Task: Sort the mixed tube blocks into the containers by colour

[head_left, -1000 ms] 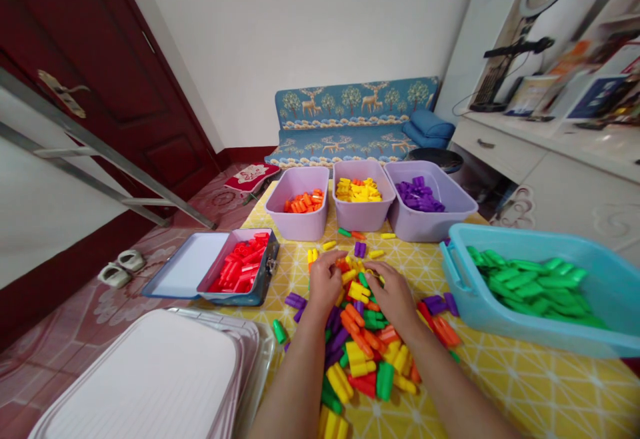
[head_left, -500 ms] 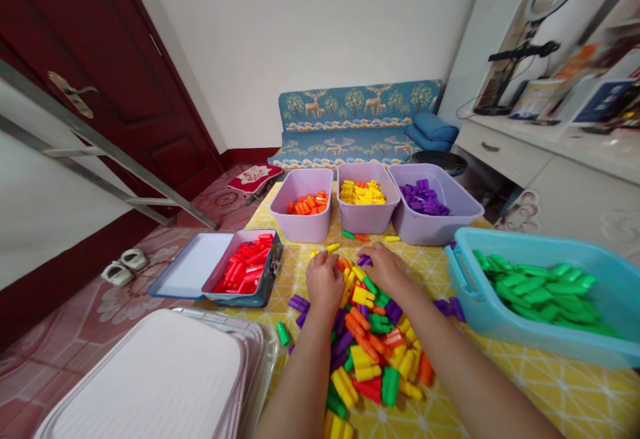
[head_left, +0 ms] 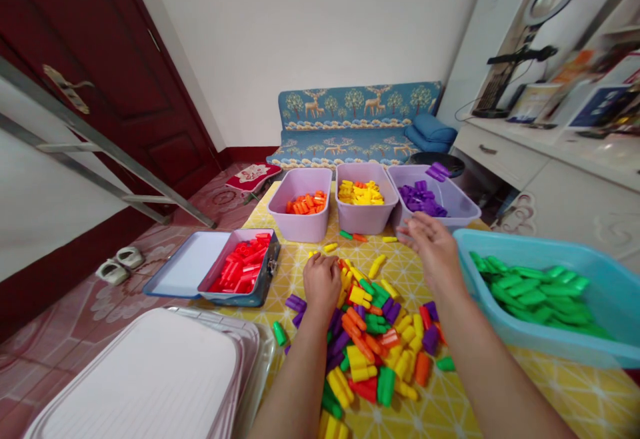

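At the pile's upper left, my left hand (head_left: 321,284) rests back up with its fingers curled down; whatever is under them is hidden. My right hand (head_left: 429,244) is raised in front of the right lilac bin (head_left: 463,207), fingers apart and holding nothing. A purple plastic block (head_left: 439,172) is in the air over that bin, apart from my hand. Purple blocks (head_left: 420,198) lie inside the bin. Between my forearms spreads a mixed pile of yellow blocks (head_left: 357,364), orange blocks (head_left: 356,320), green blocks (head_left: 385,386), purple and red ones.
Lilac bins hold orange pieces (head_left: 306,204) and yellow pieces (head_left: 361,192). Red pieces (head_left: 243,264) fill an open hinged box (head_left: 265,286) at left. A turquoise tub (head_left: 530,342) with green pieces stands at right. Stacked white lids (head_left: 145,372) lie front left.
My right hand has moved right and up from the pile and opened; the purple block it was at is now airborne over the right bin. My left hand has barely moved.
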`<control>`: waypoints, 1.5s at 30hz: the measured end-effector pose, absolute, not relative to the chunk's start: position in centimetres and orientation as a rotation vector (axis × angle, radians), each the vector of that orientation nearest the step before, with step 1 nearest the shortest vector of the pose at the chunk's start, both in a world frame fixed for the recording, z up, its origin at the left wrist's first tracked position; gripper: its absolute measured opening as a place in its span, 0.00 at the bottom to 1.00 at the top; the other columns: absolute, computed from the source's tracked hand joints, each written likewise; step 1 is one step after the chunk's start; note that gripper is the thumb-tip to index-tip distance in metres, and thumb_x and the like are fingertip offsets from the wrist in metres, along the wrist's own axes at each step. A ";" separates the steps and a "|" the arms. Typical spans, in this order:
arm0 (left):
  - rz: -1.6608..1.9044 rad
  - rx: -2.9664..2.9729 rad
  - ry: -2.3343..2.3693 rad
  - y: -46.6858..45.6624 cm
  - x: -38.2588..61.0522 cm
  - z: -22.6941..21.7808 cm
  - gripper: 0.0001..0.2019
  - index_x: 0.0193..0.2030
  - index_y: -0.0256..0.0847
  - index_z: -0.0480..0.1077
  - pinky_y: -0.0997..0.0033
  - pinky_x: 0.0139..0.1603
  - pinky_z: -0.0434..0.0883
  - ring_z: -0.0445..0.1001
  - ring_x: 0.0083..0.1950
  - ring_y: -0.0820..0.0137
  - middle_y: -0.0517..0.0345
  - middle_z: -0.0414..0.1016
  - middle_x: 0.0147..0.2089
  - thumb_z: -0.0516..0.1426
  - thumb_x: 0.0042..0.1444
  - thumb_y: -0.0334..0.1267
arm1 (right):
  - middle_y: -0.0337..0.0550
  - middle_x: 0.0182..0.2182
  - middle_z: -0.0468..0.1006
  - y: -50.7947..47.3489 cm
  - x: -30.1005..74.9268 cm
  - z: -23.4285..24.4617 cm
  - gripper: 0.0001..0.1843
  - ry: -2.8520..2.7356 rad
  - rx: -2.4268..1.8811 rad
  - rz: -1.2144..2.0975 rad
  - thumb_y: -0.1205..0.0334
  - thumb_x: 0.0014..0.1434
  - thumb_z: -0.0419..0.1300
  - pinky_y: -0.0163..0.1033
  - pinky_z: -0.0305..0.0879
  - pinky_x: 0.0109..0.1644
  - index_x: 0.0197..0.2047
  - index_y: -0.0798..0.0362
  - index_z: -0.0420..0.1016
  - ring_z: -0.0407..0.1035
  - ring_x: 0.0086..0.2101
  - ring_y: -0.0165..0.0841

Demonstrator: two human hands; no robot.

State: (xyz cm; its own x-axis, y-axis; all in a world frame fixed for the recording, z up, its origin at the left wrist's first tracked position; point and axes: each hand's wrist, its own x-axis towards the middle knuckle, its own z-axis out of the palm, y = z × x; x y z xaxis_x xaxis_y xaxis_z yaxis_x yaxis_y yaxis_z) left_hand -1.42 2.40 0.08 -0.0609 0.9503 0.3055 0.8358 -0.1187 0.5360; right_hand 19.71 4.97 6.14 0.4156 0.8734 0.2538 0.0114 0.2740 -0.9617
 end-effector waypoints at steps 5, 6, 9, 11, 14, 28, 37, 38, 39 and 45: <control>0.904 2.018 1.944 2.0 -1.1 0.7 0.15 0.42 0.44 0.76 0.64 0.49 0.66 0.73 0.45 0.64 0.53 0.79 0.40 0.47 0.62 0.39 | 0.54 0.47 0.77 3.4 19.4 0.1 0.21 -1.501 -1.516 0.592 0.59 0.49 0.60 0.53 0.67 0.52 0.47 0.56 0.74 0.72 0.45 0.42; 0.889 2.046 1.911 1.9 -1.0 0.8 0.15 0.43 0.44 0.76 0.64 0.49 0.66 0.73 0.45 0.64 0.53 0.79 0.40 0.48 0.62 0.40 | 0.55 0.50 0.75 3.1 19.3 -0.8 0.24 -1.575 -1.534 0.544 0.62 0.48 0.60 0.54 0.64 0.56 0.50 0.56 0.73 0.70 0.49 0.44; 0.819 2.180 1.739 1.6 -0.7 1.3 0.15 0.47 0.46 0.74 0.64 0.50 0.65 0.73 0.46 0.64 0.54 0.79 0.43 0.51 0.59 0.44 | 0.55 0.54 0.72 2.7 18.6 -2.1 0.28 -1.728 -1.521 0.504 0.67 0.46 0.59 0.54 0.56 0.62 0.53 0.56 0.71 0.64 0.56 0.44; 0.762 2.282 1.606 1.4 -0.6 1.7 0.17 0.51 0.47 0.72 0.64 0.51 0.66 0.73 0.47 0.63 0.54 0.78 0.45 0.54 0.56 0.46 | 0.51 0.53 0.73 2.4 17.8 -2.2 0.27 -1.760 -1.465 0.613 0.69 0.47 0.56 0.53 0.58 0.61 0.53 0.54 0.71 0.66 0.54 0.41; 0.713 2.331 1.486 1.3 -0.4 1.9 0.21 0.55 0.47 0.69 0.64 0.52 0.67 0.73 0.49 0.63 0.55 0.77 0.48 0.56 0.53 0.42 | 0.46 0.50 0.76 2.0 16.7 -1.9 0.29 -1.694 -1.315 0.862 0.71 0.48 0.54 0.48 0.65 0.56 0.55 0.51 0.69 0.70 0.49 0.36; 1.164 1.972 1.209 2.2 -0.3 -0.2 0.11 0.45 0.44 0.75 0.70 0.50 0.70 0.75 0.46 0.69 0.57 0.79 0.44 0.55 0.56 0.32 | 0.39 0.34 0.75 1.0 16.2 -0.2 0.22 -1.495 -1.147 1.112 0.62 0.50 0.61 0.38 0.67 0.40 0.50 0.54 0.70 0.69 0.35 0.32; 1.157 1.959 1.310 1.7 -0.4 0.4 0.13 0.34 0.40 0.76 0.72 0.39 0.69 0.74 0.35 0.70 0.57 0.79 0.33 0.53 0.60 0.42 | 0.39 0.34 0.75 0.8 16.3 -0.2 0.21 -1.416 -1.131 1.146 0.64 0.51 0.60 0.38 0.66 0.41 0.49 0.53 0.68 0.70 0.35 0.32; 1.146 1.989 1.301 1.6 -0.4 0.5 0.11 0.34 0.41 0.77 0.72 0.39 0.69 0.74 0.36 0.69 0.57 0.79 0.33 0.55 0.58 0.43 | 0.39 0.34 0.75 0.7 16.3 -0.2 0.21 -1.410 -1.132 1.149 0.63 0.51 0.60 0.38 0.66 0.41 0.50 0.53 0.68 0.70 0.35 0.32; 1.131 2.023 1.290 1.5 -0.4 0.7 0.10 0.34 0.41 0.77 0.72 0.40 0.69 0.74 0.37 0.69 0.57 0.79 0.33 0.57 0.56 0.43 | 0.39 0.33 0.75 0.7 16.3 -0.1 0.22 -1.407 -1.137 1.151 0.63 0.50 0.61 0.38 0.66 0.41 0.50 0.53 0.68 0.70 0.35 0.33; 1.059 2.067 1.294 1.8 -0.4 0.5 0.06 0.36 0.42 0.77 0.70 0.41 0.69 0.74 0.38 0.69 0.57 0.79 0.35 0.58 0.55 0.38 | 0.40 0.34 0.76 1.1 16.6 -0.9 0.22 -1.425 -1.178 1.116 0.60 0.52 0.61 0.39 0.67 0.41 0.51 0.53 0.69 0.71 0.35 0.33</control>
State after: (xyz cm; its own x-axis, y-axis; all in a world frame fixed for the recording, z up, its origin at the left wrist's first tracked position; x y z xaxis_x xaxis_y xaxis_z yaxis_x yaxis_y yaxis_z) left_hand -0.35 1.76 0.51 0.2543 0.8985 0.3578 0.5285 -0.4389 0.7267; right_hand 16.57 1.06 -0.94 -0.0926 0.9896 0.1102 0.1300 0.1218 -0.9840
